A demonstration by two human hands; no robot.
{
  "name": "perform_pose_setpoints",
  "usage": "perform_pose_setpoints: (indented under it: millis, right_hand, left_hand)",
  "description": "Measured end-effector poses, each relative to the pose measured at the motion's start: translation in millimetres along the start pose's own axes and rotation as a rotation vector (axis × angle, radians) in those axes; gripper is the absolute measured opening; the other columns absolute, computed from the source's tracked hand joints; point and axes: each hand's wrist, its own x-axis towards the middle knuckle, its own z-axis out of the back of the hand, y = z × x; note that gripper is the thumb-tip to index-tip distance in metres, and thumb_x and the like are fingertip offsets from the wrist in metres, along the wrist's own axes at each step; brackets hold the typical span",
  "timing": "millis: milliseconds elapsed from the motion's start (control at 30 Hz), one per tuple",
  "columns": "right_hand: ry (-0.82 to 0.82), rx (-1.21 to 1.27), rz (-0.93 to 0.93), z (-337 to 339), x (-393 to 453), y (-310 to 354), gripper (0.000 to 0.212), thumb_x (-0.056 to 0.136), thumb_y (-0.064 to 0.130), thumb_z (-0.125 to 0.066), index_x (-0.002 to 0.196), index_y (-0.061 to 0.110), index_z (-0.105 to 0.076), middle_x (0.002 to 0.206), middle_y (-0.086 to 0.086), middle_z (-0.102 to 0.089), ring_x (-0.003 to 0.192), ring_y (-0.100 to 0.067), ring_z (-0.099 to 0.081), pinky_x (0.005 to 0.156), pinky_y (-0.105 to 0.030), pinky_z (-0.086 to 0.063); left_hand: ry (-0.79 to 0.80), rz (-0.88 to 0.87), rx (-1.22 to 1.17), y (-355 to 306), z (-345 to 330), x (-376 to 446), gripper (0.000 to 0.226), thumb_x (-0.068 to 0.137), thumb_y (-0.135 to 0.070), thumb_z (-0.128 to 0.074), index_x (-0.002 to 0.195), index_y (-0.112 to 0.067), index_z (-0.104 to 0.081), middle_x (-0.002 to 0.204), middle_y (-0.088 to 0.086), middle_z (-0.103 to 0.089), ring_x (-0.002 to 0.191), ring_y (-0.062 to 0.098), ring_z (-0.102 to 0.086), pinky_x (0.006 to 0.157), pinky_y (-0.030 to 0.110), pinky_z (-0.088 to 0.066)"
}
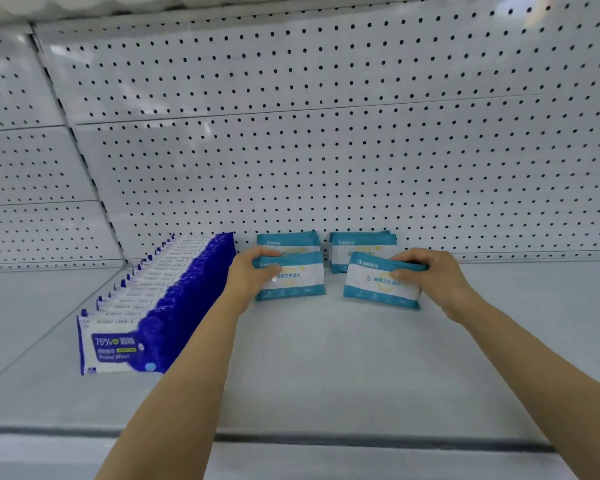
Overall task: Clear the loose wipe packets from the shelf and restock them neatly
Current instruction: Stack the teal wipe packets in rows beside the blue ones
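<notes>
Two short rows of teal-and-white wipe packets stand upright at the back of the white shelf (326,368). My left hand (248,275) grips the top left corner of the front packet of the left row (297,280). My right hand (426,275) grips the top right edge of the front packet of the right row (371,284), which leans slightly forward. More teal packets stand behind each, left (288,241) and right (357,242), against the pegboard.
A long row of blue-and-white 75% alcohol wipe packs (146,306) runs front to back on the left. A white pegboard back wall (326,133) closes the shelf. The shelf's front lip (361,441) is near me. Bare shelf lies to the right.
</notes>
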Motion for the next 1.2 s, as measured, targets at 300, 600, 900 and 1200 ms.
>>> perform_pose_setpoints:
  millis: [300,600,900,1200]
  right_hand:
    - [-0.002,-0.113,0.007,-20,47,-8,0.022,0.077,0.001,-0.078,0.094,0.015,-0.074,0.100,0.000,-0.070,0.090,-0.017,-0.067,0.074,-0.021,-0.055]
    - [-0.058,-0.381,0.147,-36,78,-15,0.019,0.081,0.005,-0.075,0.095,0.018,-0.074,0.094,0.010,-0.067,0.092,-0.011,-0.060,0.086,-0.023,-0.047]
    - [-0.151,-0.795,0.556,-45,95,-36,0.028,0.075,0.013,-0.078,0.102,0.014,-0.072,0.093,-0.001,-0.068,0.086,-0.022,-0.049,0.082,-0.039,-0.043]
    - [-0.100,-1.052,0.676,-46,87,-49,0.072,0.059,0.029,-0.086,0.124,0.010,-0.061,0.119,-0.005,-0.057,0.110,-0.025,-0.046,0.092,-0.036,-0.037]
  left_hand:
    - [-0.032,-0.060,0.091,12,-10,56,0.015,0.090,-0.010,-0.069,0.094,-0.025,-0.067,0.103,-0.005,-0.063,0.086,0.012,-0.063,0.063,0.023,-0.054]
    - [0.063,-0.201,0.224,26,-19,61,0.051,0.071,-0.017,-0.087,0.112,-0.028,-0.059,0.111,-0.012,-0.049,0.098,0.002,-0.050,0.076,0.012,-0.041]
    - [-0.053,-0.442,0.556,37,-16,72,0.068,0.062,-0.027,-0.091,0.119,-0.028,-0.055,0.124,-0.010,-0.042,0.116,0.012,-0.037,0.101,0.033,-0.041]
    - [-0.171,-0.664,0.762,47,-29,70,0.077,0.062,-0.036,-0.089,0.128,-0.021,-0.052,0.134,-0.002,-0.046,0.124,0.024,-0.038,0.106,0.040,-0.029]
